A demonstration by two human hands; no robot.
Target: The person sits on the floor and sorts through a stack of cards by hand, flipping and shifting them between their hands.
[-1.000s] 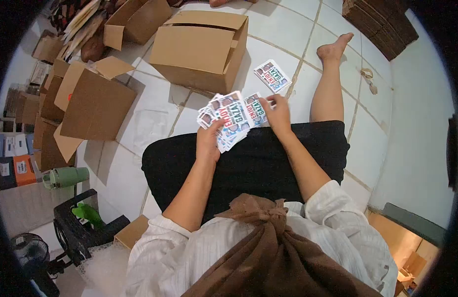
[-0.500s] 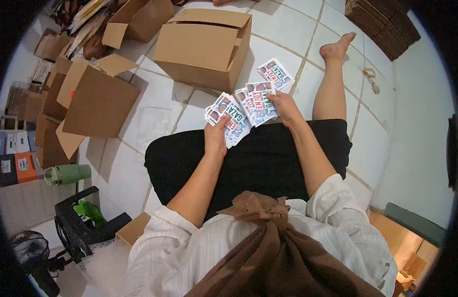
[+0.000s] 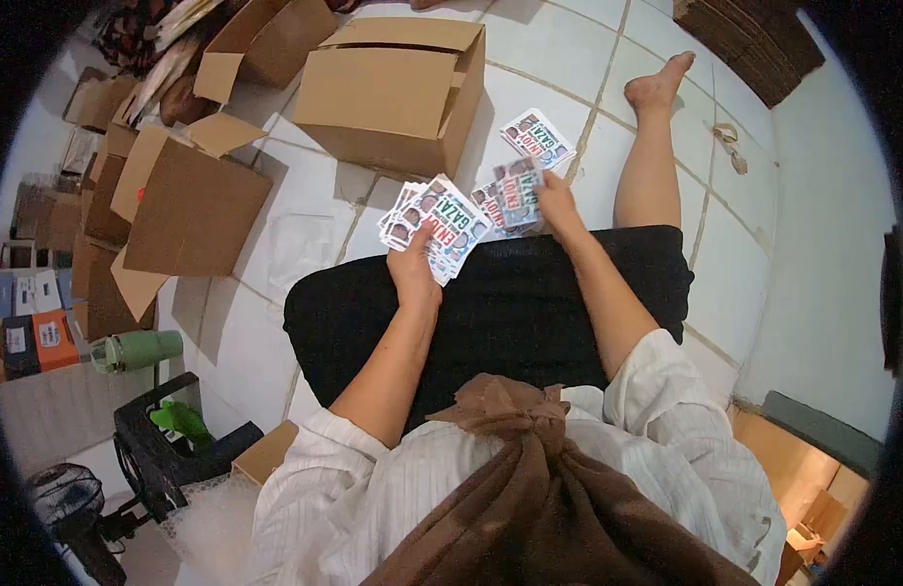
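Observation:
My left hand (image 3: 415,269) grips a fanned stack of printed cards (image 3: 442,223) reading "ENJOY" and "GAZA!", held above my black-clothed lap. To its right, my right hand (image 3: 561,207) pinches a smaller bunch of the same cards (image 3: 518,192), somewhat blurred. Partly hidden beneath and beside that bunch, more cards (image 3: 488,203) show; I cannot tell whether they are held or lie on the floor. Farther off, a separate pile of cards (image 3: 537,137) rests on the white tiles.
A closed-looking cardboard box (image 3: 373,93) stands on the floor ahead. Open boxes (image 3: 198,200) crowd the left, with a green tumbler (image 3: 144,349) and a fan (image 3: 66,498) nearer. Flattened cardboard (image 3: 749,44) is stacked at the far right. A clear plastic bag (image 3: 300,249) lies flat.
My left hand has shifted slightly left with its stack, apart from the right hand's cards. My right hand's bunch has tilted and moved a little; the view has shifted slightly.

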